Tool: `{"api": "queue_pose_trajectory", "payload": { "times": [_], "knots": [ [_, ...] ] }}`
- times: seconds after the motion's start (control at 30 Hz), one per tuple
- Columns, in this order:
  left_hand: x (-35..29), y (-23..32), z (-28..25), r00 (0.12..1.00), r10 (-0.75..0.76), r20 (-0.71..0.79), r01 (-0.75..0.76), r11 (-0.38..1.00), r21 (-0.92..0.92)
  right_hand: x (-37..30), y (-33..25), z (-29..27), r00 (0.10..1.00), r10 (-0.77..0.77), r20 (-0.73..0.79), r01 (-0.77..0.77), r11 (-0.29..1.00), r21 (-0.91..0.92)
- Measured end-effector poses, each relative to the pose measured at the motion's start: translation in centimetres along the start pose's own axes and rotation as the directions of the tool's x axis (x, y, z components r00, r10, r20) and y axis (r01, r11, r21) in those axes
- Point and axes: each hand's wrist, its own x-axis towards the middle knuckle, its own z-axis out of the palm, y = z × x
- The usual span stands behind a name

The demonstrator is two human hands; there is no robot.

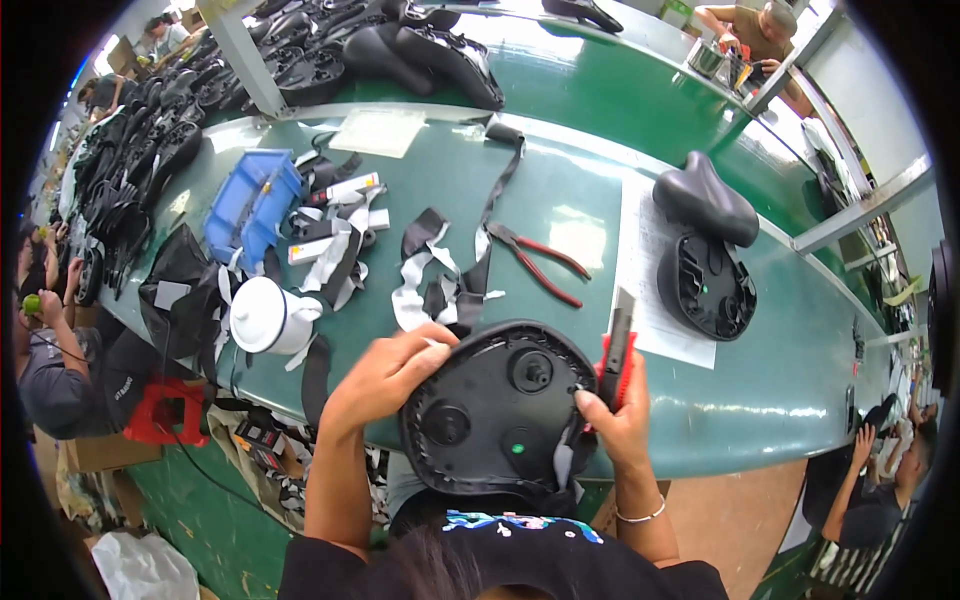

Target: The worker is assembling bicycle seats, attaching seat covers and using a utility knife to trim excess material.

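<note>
A black bicycle saddle (485,400) is held underside up at the table's near edge, its plastic base and two round mounts showing. My left hand (375,385) grips its upper left rim, thumb on top and fingers partly hidden. My right hand (622,425) is closed around a red utility knife (619,340), its grey end pointing away from me. The right thumb rests against the saddle's right rim. Below that thumb, a loose grey strip (563,458) hangs along the edge. Red-handled pliers (540,262) lie just beyond the saddle, beside black and white trimmings (425,270).
On the green table (760,400) stand a white enamel mug (265,318) and a blue bin (253,208). Two saddles (708,285) (708,200) rest on a paper sheet (640,240) at right. Many saddles (150,150) are piled far left. Other people work around the benches.
</note>
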Motion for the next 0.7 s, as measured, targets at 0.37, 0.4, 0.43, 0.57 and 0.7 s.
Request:
{"api": "queue_pose_trajectory", "payload": {
  "times": [0.37,0.4,0.43,0.57,0.7],
  "knots": [
    [11.0,3.6,0.6,0.997,-0.002,-0.08,-0.042,0.846,-0.531,7.1,-3.6,-8.8,0.891,-0.192,-0.411,0.202,0.979,-0.021],
    [12.2,4.3,-0.5,0.987,0.049,-0.155,-0.139,0.752,-0.645,7.8,-3.8,-9.4,0.826,-0.239,-0.51,0.255,0.966,-0.04],
    [13.3,5.2,-1.2,0.969,0.091,-0.232,-0.236,0.632,-0.738,8.5,-3.8,-9.4,0.822,-0.241,-0.516,0.257,0.965,-0.042],
    [17.5,0.2,-2.0,0.834,0.255,-0.489,-0.014,0.896,0.444,12.0,-2.6,-8.1,0.906,-0.113,-0.407,0.182,0.974,0.136],
    [10.5,-2.9,3.2,0.659,0.684,-0.313,-0.013,0.427,0.904,16.6,-1.2,-11.1,0.924,0.068,-0.376,0.084,0.924,0.373]
  ]
}}
